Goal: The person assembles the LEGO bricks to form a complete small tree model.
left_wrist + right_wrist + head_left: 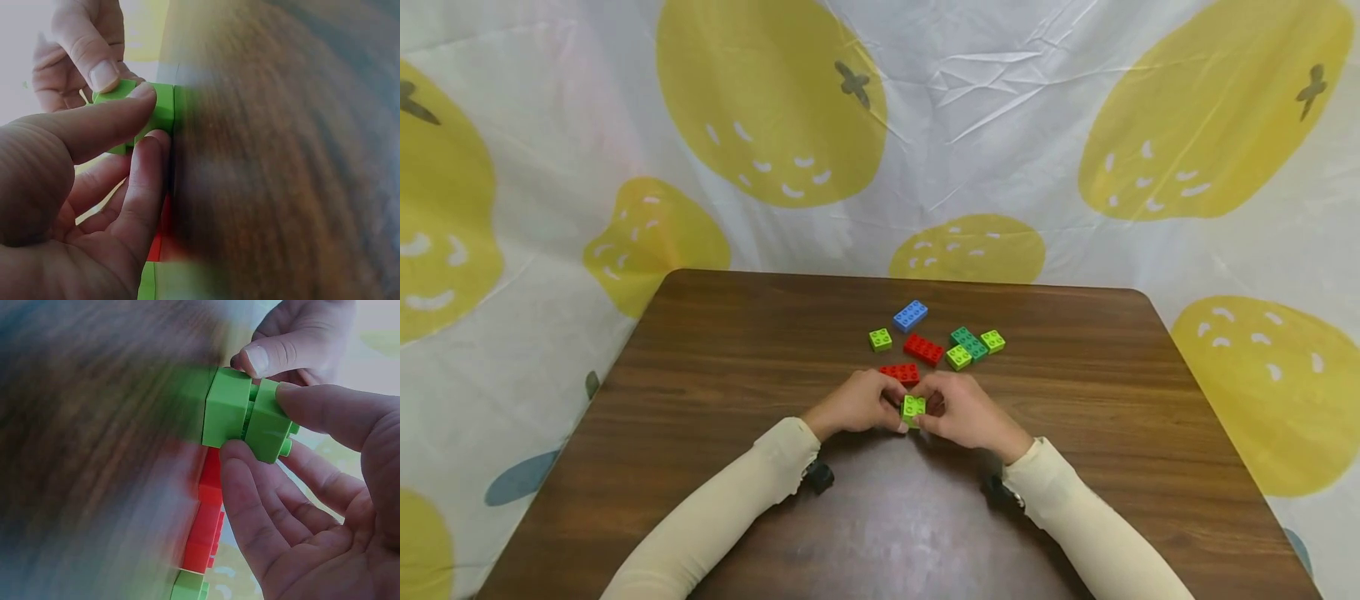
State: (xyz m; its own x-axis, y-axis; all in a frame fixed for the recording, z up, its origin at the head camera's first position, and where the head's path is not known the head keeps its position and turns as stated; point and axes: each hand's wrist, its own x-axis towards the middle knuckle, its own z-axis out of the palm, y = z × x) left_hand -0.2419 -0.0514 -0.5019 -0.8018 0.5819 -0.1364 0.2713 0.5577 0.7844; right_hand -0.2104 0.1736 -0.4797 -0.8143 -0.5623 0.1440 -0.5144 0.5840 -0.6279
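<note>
Cream sleeves reach from seven and five o'clock in the head view; in the left wrist's, the left hand pinches the lower lime brick near ten; in the right wrist's, the right hand pinches the upper lime brick near two.
</note>
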